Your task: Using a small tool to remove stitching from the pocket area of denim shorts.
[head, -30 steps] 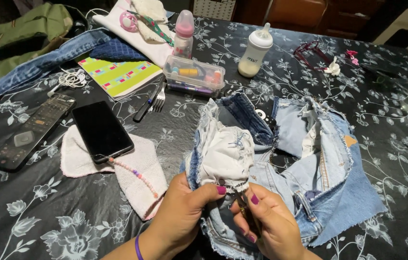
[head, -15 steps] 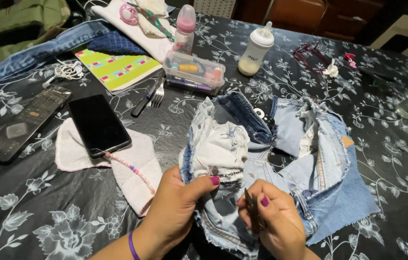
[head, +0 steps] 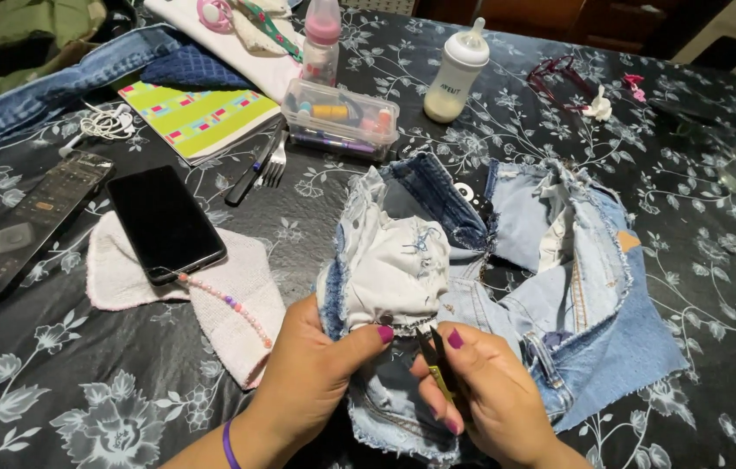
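While the left hand (head: 316, 382) pinches the white cotton pocket lining (head: 398, 269) of frayed denim shorts (head: 559, 304) lying on the floral black tablecloth (head: 64, 391), the right hand (head: 490, 399) grips slim metal thread snips (head: 434, 360), blades nearly together.

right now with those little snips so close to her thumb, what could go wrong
1. The snips in the right hand point at the left hand's thumb, which pinches the white pocket lining; a slip might nick it.
2. Layers of the denim shorts bunch together, so a blade could catch fabric underneath.
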